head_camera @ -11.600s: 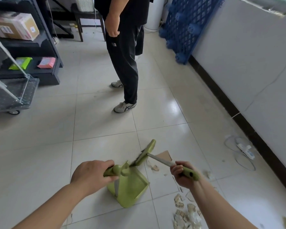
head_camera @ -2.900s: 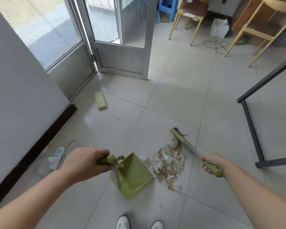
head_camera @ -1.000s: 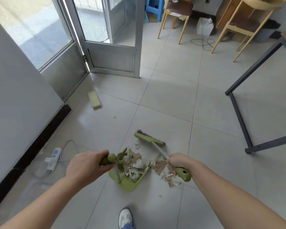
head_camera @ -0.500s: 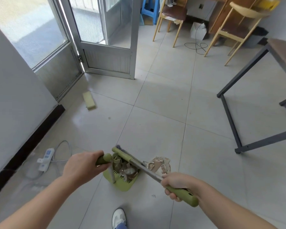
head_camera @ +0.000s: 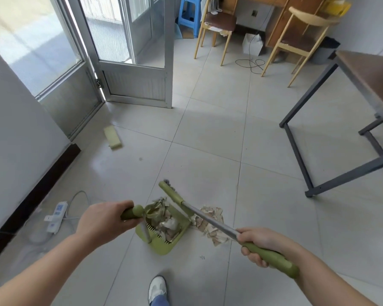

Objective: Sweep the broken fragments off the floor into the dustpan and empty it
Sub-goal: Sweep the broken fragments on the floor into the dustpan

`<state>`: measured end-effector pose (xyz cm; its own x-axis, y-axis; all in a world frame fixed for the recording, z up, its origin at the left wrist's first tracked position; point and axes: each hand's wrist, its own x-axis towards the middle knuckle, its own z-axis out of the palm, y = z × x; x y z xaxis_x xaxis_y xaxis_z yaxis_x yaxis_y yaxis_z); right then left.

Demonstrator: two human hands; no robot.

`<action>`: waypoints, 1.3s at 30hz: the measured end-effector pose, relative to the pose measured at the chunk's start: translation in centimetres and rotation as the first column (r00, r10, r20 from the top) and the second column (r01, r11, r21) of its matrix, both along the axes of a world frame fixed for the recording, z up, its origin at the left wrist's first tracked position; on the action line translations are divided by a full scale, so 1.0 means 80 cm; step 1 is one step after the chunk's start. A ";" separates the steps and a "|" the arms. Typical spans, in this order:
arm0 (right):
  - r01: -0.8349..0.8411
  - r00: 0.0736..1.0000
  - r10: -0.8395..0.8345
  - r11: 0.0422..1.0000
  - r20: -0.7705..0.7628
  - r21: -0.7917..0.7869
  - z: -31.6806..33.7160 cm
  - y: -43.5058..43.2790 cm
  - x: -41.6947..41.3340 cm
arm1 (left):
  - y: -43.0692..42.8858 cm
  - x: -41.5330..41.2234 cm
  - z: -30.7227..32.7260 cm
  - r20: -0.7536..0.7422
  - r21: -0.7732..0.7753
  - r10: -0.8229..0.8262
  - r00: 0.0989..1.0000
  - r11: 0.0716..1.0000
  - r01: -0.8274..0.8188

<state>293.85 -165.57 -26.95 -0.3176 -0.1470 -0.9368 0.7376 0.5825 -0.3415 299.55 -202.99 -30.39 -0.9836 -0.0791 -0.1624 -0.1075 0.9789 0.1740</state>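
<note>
Fragments [head_camera: 166,224] in green dustpan [head_camera: 161,248] under broom [head_camera: 210,221]; power strip [head_camera: 55,214] markings unreadably small.

A single wide-angle camera, worn on the person's head, faces forward and steeply down. Nearest the lens, at lower centre, are the left hand [head_camera: 104,219] on the olive-green plastic dustpan [head_camera: 161,248] and the right hand [head_camera: 260,244] on the olive-green, metal-shafted broom [head_camera: 217,225]. The pale grey tiled floor [head_camera: 208,133] fills mid-frame. The grey metal-framed glass door [head_camera: 137,85] lies far off, toward the upper edge. Straight edges bow toward the margins.
</note>
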 end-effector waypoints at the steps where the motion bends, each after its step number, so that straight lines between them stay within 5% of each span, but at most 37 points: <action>1: 0.022 1.000 -0.022 1.000 -0.008 0.003 0.003 0.006 0.001 | 0.003 0.002 0.003 0.004 -0.005 -0.012 1.000 1.000 0.012; 17: 0.278 0.961 -0.266 0.928 -0.081 0.249 -0.062 0.053 0.018 | 0.025 0.003 -0.008 0.092 0.026 -0.178 0.980 0.984 0.177; 39: 0.292 0.936 -0.301 0.953 0.180 0.076 -0.030 -0.040 0.099 | 0.039 0.009 0.008 0.167 0.082 -0.252 0.953 0.967 0.241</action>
<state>301.74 -168.77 -29.37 -0.1585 -0.0271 -0.9870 0.9273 0.3393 -0.1582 300.26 -199.89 -29.77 -0.9271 0.1773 -0.3302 0.1020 0.9671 0.2330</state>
